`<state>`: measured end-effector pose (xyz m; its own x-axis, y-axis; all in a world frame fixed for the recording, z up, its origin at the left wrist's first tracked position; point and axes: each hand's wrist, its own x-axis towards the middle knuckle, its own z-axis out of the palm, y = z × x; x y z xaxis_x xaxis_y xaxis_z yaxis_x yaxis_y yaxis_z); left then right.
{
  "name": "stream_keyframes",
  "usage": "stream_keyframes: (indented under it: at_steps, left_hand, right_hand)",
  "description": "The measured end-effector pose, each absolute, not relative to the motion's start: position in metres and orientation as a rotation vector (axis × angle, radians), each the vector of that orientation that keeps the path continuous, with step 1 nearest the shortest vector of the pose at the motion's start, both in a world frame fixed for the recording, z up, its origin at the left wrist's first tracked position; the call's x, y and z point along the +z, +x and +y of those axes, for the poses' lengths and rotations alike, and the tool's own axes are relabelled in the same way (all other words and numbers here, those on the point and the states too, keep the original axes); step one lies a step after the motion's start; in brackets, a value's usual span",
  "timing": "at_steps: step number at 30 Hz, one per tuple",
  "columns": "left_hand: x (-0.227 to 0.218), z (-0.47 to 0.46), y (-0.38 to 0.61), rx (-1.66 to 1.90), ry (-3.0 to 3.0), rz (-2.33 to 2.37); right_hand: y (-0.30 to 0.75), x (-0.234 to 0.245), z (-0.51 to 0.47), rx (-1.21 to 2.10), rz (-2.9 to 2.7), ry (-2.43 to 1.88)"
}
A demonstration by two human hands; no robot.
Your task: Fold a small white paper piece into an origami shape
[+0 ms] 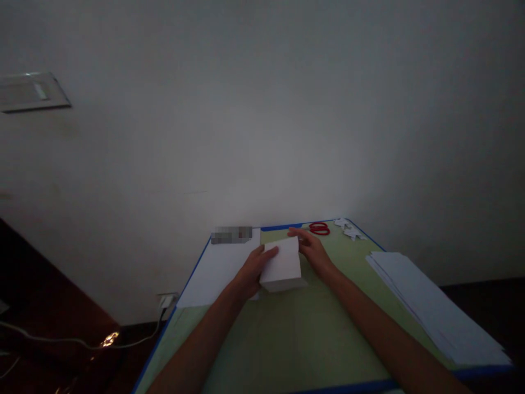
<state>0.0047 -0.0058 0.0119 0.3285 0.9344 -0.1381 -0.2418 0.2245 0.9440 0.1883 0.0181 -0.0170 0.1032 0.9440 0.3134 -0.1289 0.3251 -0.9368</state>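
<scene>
A white paper box (282, 264) is held up over the green tabletop, tilted so that its upper face and front side show. My left hand (256, 269) grips its left edge, thumb lying on the upper face and the other fingers hidden beneath. At the box's far right corner is my right hand (311, 249), its fingers stretched out and apart; whether they touch the box I cannot tell. Just beyond that hand lie red-handled scissors (319, 229), their blades partly hidden behind the fingers.
The green table (283, 339) has blue edging and stands against a wall (262, 120). White sheets (430, 306) are stacked at right, with paper scraps (350, 230) behind them. A large white sheet (205, 276) lies left, a blurred-out object (232, 235) at its top. A cable (135, 343) runs to a wall plug.
</scene>
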Motion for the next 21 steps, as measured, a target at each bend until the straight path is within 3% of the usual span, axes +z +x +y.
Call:
stream_keyframes:
  at_steps: [6, 9, 21]
  left_hand:
    - [0.009, -0.004, 0.002, 1.142, 1.035, 0.894]
    - [0.002, -0.002, 0.004, 1.153, 1.046, 0.873]
    - [-0.015, 0.008, 0.003, 1.247, 1.147, 0.996]
  right_hand:
    - [0.191, -0.018, 0.023, 1.255, -0.935, -1.244]
    - [0.182, -0.016, 0.026, 1.428, -1.059, -1.072]
    - [0.163, -0.024, 0.026, 1.081, -1.387, -0.891]
